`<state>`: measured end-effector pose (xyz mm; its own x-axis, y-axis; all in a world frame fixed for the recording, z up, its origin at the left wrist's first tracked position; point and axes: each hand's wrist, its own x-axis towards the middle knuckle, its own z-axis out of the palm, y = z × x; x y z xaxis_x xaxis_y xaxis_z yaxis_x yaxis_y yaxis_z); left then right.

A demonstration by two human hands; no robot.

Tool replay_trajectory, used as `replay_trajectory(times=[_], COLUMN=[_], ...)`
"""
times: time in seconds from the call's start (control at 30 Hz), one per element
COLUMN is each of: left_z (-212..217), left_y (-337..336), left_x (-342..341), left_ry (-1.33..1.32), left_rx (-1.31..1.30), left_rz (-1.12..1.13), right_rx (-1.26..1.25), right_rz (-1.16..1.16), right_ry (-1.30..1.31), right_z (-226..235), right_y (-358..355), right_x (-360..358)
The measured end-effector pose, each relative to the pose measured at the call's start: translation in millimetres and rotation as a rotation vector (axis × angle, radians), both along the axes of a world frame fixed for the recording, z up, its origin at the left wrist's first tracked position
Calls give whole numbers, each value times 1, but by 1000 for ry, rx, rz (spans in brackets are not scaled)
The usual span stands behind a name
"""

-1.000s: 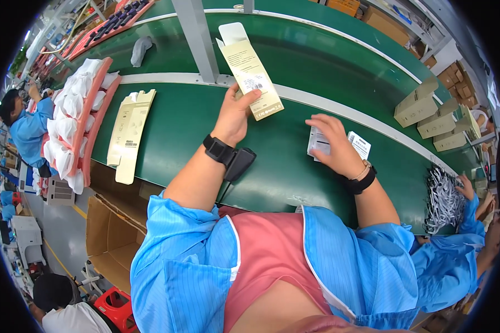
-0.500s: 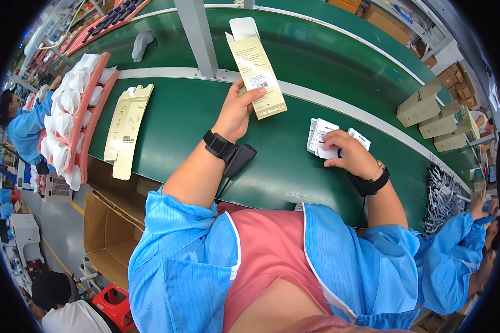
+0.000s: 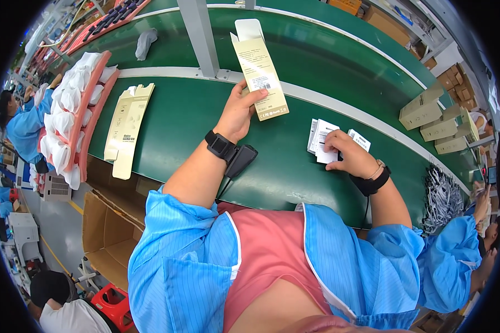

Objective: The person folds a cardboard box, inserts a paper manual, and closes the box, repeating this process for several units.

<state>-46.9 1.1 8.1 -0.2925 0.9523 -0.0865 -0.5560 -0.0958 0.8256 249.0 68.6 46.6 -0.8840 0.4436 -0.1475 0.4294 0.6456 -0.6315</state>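
**Worker holds open carton over green conveyor, other hand on leaflets**

A person in a blue smock and pink top grips a tall beige carton [image 3: 259, 71] in the left hand [image 3: 238, 114], thumb and fingers closed around its lower end. The carton stands up toward 12 o'clock, its top flap open, above the green belt [image 3: 178, 127]. The right hand [image 3: 347, 157], at about 3 o'clock from the left, presses its bent fingers down on a small stack of white leaflets [image 3: 320, 141] lying flat on the belt; whether it has pinched any of them cannot be told. Both wrists wear black bands.

At 9 o'clock from the left hand, flattened beige carton blanks [image 3: 126, 125] lie on the belt, and beyond them a pink tray [image 3: 89, 119] carries white bagged items. Toward 2 o'clock, at the belt's far edge, several closed beige boxes [image 3: 436, 119] are piled. At 5 o'clock from the right hand a bundle of coiled cables [image 3: 441, 197] rests by the belt edge. Another person in blue [image 3: 25, 125] stands at the far left.
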Motion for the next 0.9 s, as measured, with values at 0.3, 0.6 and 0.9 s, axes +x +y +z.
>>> replay_trajectory(times=[0.3,0.6,0.9], left_z=[2,7,8], left_y=[0,-6,-10], left_x=[0,8,14], left_ry=[1,285,514], left_rx=[-5,147,168], left_rz=[-2,-196,-214], right_rx=[2,477,584], right_rz=[99,-117,-80], right_ry=[77,936,659], right_z=[5,81,103], right_y=[10,18,29], right_x=[2,-41,-100])
